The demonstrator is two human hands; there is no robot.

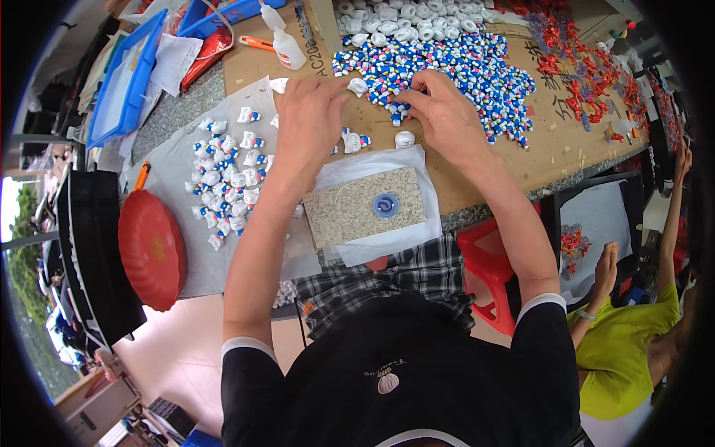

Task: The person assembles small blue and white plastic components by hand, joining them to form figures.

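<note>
My left hand (pixel 309 123) is over the right edge of the white paper sheet (pixel 171 194), back upward, its fingers spread and seemingly empty. Just right of its fingers lies a loose white head piece (pixel 357 87). At the near edge of a heap of small blue-and-white figure bodies (pixel 439 78), my right hand (pixel 447 115) is closed in a pinch of thumb and forefinger. What is between those fingertips is too small to make out. Nearer me are a joined figure (pixel 356 141) and another white head (pixel 404 139). Several joined figures (pixel 227 175) cover the sheet on the left.
A speckled stone slab (pixel 335 212) bears a small round blue dish (pixel 386 205). White heads (pixel 417 18) are piled at the back, near a glue bottle (pixel 288 51) and orange cutter (pixel 256 43). A red bowl (pixel 153 249) is at left; a co-worker in yellow (pixel 629 350) at right.
</note>
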